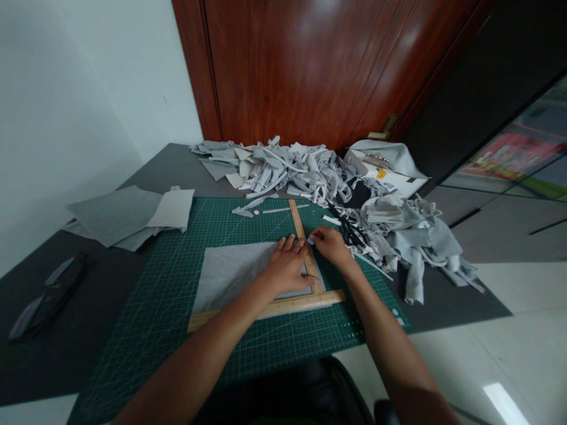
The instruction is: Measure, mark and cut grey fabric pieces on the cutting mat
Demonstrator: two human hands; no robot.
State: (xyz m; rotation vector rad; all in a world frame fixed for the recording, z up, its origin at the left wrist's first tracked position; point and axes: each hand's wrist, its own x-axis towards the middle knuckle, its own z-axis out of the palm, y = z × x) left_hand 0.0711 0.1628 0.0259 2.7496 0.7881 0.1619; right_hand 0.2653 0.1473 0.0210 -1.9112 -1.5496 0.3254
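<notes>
My left hand point(287, 265) lies flat with its fingers spread, pressing a wooden T-shaped ruler point(283, 305) onto a grey cloth rectangle point(230, 268). The ruler's long bar runs along the cloth's near edge, and its crosspiece point(297, 219) reaches away near the cloth's right side. On the right of that crosspiece, my right hand point(328, 242) is closed in a pinch on a small pale-blue piece point(310, 241) that looks like tailor's chalk. Its tip is at the ruler's edge. Part of the cloth is hidden under my left hand and forearm.
A green cutting mat point(155, 301) covers much of the dark table point(26, 254). Grey cloth sheets point(119, 212) lie at left, near glasses point(48, 295). Heaped scraps point(301, 168) fill the back. Black-handled scissors point(349, 229) lie at right, below a white box point(394, 177).
</notes>
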